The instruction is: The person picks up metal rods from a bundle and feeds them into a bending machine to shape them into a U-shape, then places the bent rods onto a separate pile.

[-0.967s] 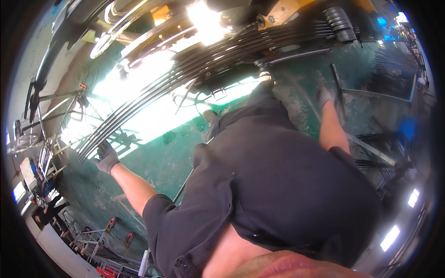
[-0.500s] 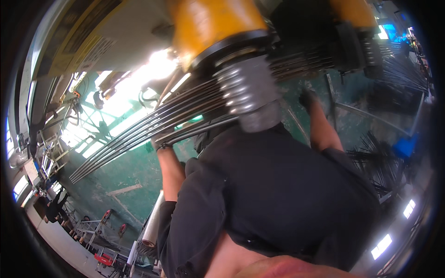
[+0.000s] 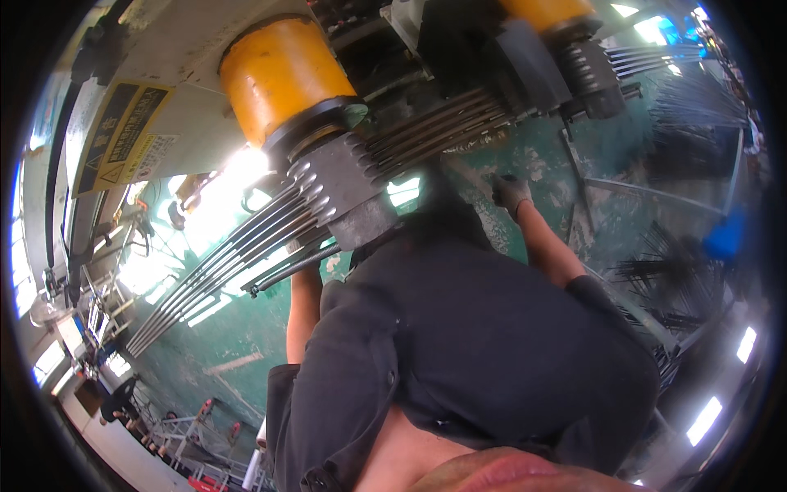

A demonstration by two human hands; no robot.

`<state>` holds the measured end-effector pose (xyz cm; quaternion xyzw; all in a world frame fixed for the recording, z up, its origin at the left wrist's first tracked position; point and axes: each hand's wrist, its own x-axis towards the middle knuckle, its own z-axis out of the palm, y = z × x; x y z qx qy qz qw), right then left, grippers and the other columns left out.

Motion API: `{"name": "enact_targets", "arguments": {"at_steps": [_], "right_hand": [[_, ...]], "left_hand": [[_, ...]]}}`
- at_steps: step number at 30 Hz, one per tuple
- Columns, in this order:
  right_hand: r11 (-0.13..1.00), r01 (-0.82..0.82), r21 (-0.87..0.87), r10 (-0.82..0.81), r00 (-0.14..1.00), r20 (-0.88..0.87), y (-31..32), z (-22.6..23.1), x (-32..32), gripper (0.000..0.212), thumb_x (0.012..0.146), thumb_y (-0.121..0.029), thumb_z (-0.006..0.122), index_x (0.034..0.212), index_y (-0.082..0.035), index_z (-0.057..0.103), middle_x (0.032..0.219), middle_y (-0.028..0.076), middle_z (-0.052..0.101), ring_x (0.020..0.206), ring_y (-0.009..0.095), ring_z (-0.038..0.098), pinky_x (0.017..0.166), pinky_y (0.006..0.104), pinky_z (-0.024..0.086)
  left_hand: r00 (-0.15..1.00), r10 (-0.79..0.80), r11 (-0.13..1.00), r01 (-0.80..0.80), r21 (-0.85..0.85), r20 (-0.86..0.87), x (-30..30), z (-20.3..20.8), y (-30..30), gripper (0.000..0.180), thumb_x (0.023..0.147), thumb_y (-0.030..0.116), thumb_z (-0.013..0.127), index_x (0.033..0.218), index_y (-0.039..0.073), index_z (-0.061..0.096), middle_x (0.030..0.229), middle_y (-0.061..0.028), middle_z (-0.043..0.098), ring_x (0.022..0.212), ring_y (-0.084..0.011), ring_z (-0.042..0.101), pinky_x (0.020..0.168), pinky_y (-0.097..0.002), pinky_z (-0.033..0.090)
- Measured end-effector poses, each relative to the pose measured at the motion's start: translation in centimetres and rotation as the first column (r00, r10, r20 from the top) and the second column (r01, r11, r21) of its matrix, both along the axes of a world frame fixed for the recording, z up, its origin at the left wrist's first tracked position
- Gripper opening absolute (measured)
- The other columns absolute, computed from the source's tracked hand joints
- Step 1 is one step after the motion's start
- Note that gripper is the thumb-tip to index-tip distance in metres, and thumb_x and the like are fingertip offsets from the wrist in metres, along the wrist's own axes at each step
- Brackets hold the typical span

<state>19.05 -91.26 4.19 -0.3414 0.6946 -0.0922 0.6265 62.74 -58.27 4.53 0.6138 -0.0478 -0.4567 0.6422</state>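
Several thin metal rods (image 3: 205, 271) run side by side, slanting from lower left up to the right, through a grey ridged block (image 3: 340, 180) under a yellow cylinder (image 3: 283, 78). My left hand (image 3: 302, 244) is at the rods just left of that block; rods, a thicker dark bar (image 3: 291, 269) and glare hide its fingers, so its grip does not show. My right hand (image 3: 512, 193), in a dark glove, hangs over the green floor, apart from the rods. Its fingers look loosely bent and somewhat apart, with nothing visible in them.
A second yellow cylinder (image 3: 545, 11) with a ridged block (image 3: 594, 78) stands at the upper right. Metal frame bars (image 3: 648, 191) and dark rod bundles (image 3: 668, 275) lie to the right. A person (image 3: 120, 400) is far off at lower left.
The machine and rods have shifted left in view. My right hand sits further left and lower in view. The thicker bar's end now shows in front of my left wrist.
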Motion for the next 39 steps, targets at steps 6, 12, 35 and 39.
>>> {"name": "enact_targets", "arguments": {"at_steps": [6,12,35,39], "right_hand": [[0.958,0.025,-0.285,0.041,0.974,0.224,5.9,6.4,5.6,0.024,0.097,-0.023,0.072,0.105,-0.001,0.069,0.08,0.004,0.065,0.064,0.013,0.059,0.059,0.0288,0.047],[0.881,0.386,-0.273,-0.109,0.729,0.675,8.2,22.6,15.2,0.036,0.101,-0.023,0.069,0.127,0.002,0.065,0.1,0.008,0.071,0.087,0.017,0.068,0.08,0.0304,0.057],[0.863,0.327,0.384,-0.4,-0.02,0.916,1.4,24.8,23.3,0.019,0.107,-0.03,0.055,0.106,-0.01,0.059,0.073,0.004,0.057,0.069,0.024,0.06,0.074,0.0435,0.055],[0.866,0.384,0.32,-0.357,0.027,0.934,1.3,24.5,23.4,0.019,0.106,-0.027,0.058,0.106,-0.009,0.06,0.074,0.003,0.058,0.068,0.023,0.059,0.074,0.0445,0.055]], "left_hand": [[0.933,-0.248,0.968,0.251,0.023,0.263,0.0,-2.8,3.1,0.031,0.101,0.025,0.048,0.12,0.004,0.061,0.126,-0.0106,0.062,0.12,-0.0288,0.058,0.107,-0.0465,0.045],[0.849,-0.327,0.941,0.333,0.062,0.415,0.6,-3.6,6.7,0.026,0.1,0.021,0.048,0.115,0.006,0.063,0.12,-0.008,0.064,0.116,-0.0258,0.059,0.104,-0.0428,0.046],[0.015,-0.477,0.636,-0.684,0.357,0.879,3.4,23.0,9.7,0.036,0.104,0.033,0.052,0.121,0.002,0.059,0.122,-0.0143,0.065,0.112,-0.0354,0.062,0.104,-0.0459,0.046],[-0.109,-0.118,0.772,-0.635,0.022,0.987,5.4,29.1,8.7,0.045,0.108,0.036,0.047,0.133,-0.002,0.052,0.135,-0.0185,0.058,0.122,-0.0382,0.057,0.112,-0.0515,0.042]]}}
